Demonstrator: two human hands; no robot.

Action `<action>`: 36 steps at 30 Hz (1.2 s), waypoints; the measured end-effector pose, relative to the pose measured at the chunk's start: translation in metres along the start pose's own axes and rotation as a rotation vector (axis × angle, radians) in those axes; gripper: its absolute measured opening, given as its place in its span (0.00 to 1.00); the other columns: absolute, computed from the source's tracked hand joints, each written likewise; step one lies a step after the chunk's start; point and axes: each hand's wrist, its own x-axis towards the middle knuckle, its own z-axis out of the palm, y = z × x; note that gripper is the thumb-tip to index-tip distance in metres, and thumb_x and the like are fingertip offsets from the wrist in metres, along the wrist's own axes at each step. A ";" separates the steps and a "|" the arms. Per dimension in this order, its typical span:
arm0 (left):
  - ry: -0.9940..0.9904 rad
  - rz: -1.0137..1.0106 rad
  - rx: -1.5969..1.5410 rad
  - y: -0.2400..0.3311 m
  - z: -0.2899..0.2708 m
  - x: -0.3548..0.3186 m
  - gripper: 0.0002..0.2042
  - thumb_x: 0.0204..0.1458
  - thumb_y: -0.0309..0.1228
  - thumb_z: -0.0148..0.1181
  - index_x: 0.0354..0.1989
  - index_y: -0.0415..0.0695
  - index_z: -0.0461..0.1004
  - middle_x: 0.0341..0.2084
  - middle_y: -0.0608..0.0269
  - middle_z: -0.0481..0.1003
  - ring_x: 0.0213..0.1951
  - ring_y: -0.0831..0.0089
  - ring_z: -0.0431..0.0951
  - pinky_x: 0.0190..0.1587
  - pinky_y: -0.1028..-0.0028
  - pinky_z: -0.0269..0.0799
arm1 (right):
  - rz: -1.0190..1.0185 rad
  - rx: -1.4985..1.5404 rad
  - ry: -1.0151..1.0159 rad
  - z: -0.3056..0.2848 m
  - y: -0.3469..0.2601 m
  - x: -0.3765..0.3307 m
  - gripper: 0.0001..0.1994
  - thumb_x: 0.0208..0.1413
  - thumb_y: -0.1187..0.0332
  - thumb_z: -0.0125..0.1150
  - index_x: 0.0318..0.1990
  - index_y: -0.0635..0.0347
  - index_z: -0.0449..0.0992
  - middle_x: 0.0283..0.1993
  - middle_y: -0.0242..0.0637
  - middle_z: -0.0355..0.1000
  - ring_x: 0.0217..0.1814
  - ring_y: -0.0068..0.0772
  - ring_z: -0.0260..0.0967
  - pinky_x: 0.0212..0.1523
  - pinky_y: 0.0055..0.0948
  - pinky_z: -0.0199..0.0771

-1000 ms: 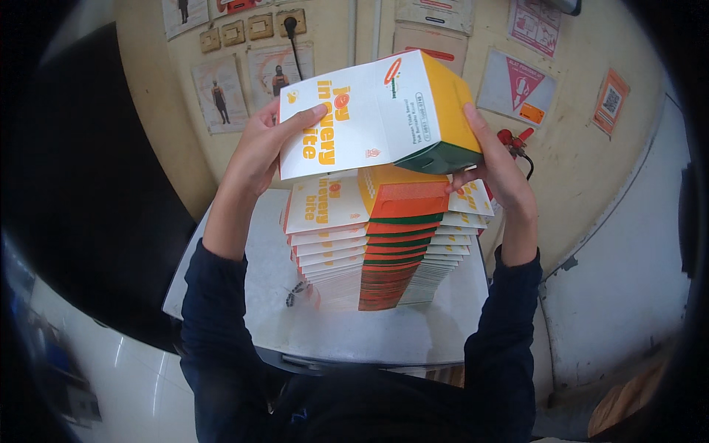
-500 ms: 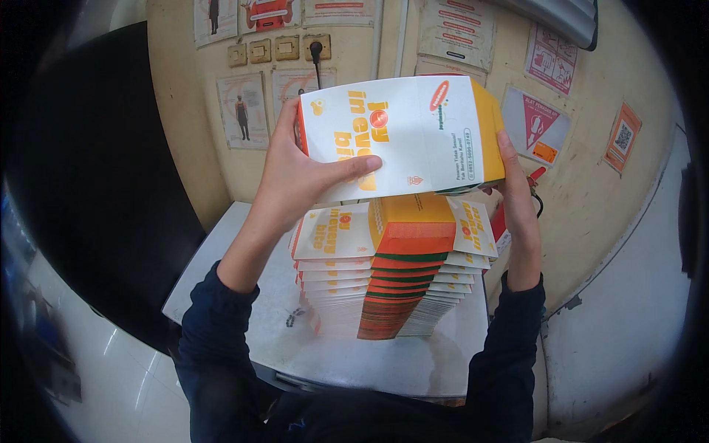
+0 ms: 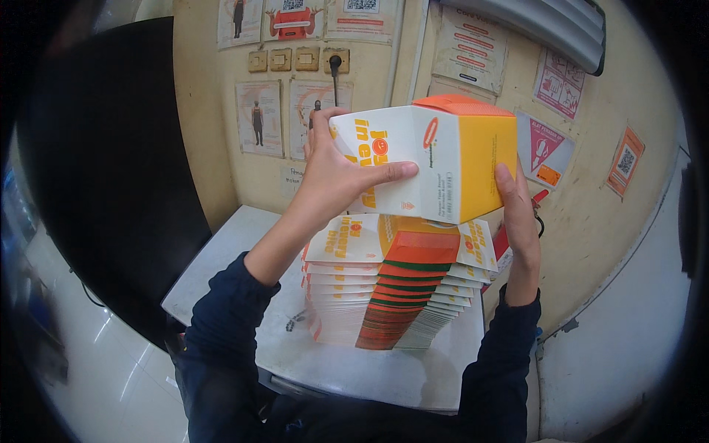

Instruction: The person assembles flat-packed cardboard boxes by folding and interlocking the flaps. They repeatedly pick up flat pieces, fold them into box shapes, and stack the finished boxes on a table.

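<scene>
Between my two hands a white, yellow and orange cardboard food box (image 3: 484,159) is held up above the table, opened out into a three-dimensional shape. My left hand (image 3: 336,166) grips its white left part, thumb lying across the printed face and fingers behind. At the yellow right side, my right hand (image 3: 519,210) presses with the thumb in front, its other fingers mostly hidden behind the box. Just below the held box stands a tall stack of similar boxes (image 3: 343,244), folded flat and nested with orange and green edges showing.
The stack rests on a white table (image 3: 236,255) against a cream wall. Posters, light switches (image 3: 281,60) and a plugged-in socket (image 3: 336,61) are on that wall. A dark panel (image 3: 111,170) stands to the left. Something red (image 3: 501,242), partly hidden, is behind the stack's right side.
The box has turned and opened out, now showing more of its yellow side and an orange upper face. My left hand has shifted right with it, while the view has moved slightly.
</scene>
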 end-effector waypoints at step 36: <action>-0.397 0.145 0.621 -0.093 -0.001 -0.040 0.21 0.53 0.35 0.48 0.53 0.35 0.63 0.48 0.44 0.67 0.52 0.51 0.65 0.54 0.59 0.58 | 0.063 -0.734 -0.485 0.004 0.042 -0.006 0.28 0.57 0.54 0.45 0.62 0.58 0.56 0.53 0.47 0.61 0.57 0.40 0.59 0.57 0.34 0.58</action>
